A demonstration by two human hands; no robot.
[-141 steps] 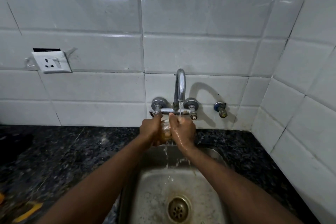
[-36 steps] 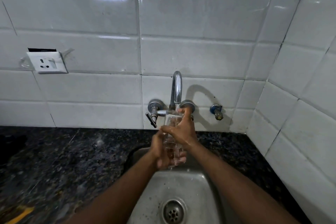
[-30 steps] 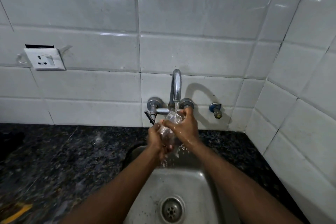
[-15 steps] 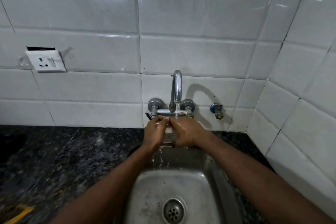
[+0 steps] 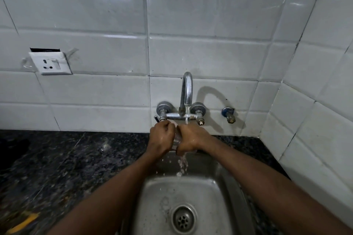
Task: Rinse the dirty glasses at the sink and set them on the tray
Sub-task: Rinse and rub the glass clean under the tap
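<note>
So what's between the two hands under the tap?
The head view shows the clear glass there, mostly hidden, gripped by the left hand and right hand.

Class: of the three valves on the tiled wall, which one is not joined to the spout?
The blue-collared brass valve, far right; the other two sit on the chrome crossbar under the spout.

At frame centre I see only a sliver of the glass (image 5: 176, 140) between the left hand (image 5: 162, 139) and right hand (image 5: 191, 140) wrapped round it. Bottom edge cuts the sink (image 5: 210, 196). Lower left, a yellow object (image 5: 24, 222) is blurred, unidentifiable.
</note>
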